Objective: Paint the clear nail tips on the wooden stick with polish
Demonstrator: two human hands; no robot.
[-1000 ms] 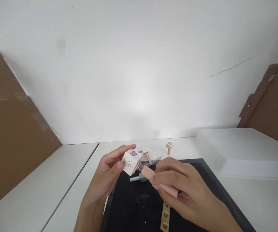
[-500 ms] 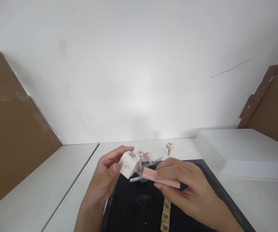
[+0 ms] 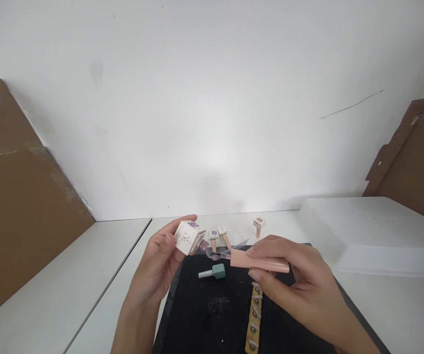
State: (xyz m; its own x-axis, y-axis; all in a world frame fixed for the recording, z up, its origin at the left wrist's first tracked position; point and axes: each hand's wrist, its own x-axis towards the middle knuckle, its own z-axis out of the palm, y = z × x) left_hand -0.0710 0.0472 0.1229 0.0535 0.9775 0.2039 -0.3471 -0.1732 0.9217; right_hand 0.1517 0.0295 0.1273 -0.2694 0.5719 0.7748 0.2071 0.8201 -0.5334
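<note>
A white square bottle (image 3: 187, 238) with a purple mark is held tilted in my left hand (image 3: 160, 260), its threaded neck pointing right. My right hand (image 3: 289, 275) pinches a long pink cap (image 3: 259, 261) between thumb and fingers, and a thin brush stem points from it toward the bottle. Cap and bottle are apart. Below them on the black mat (image 3: 212, 314) lies a green bottle with a silver cap (image 3: 218, 271). A yellow strip with several metal studs (image 3: 253, 327) lies beneath my right hand.
Behind the mat lie two white bottles with pink caps (image 3: 213, 233) (image 3: 222, 230) and clear plastic pieces. Another white bottle (image 3: 259, 222) rests further right. A white foam block (image 3: 374, 231) is at the right. Brown cardboard (image 3: 23, 196) stands on both sides.
The cap with its brush has come away from the bottle neck. My right hand moved right with the cap, and my left hand moved slightly left and up with the bottle.
</note>
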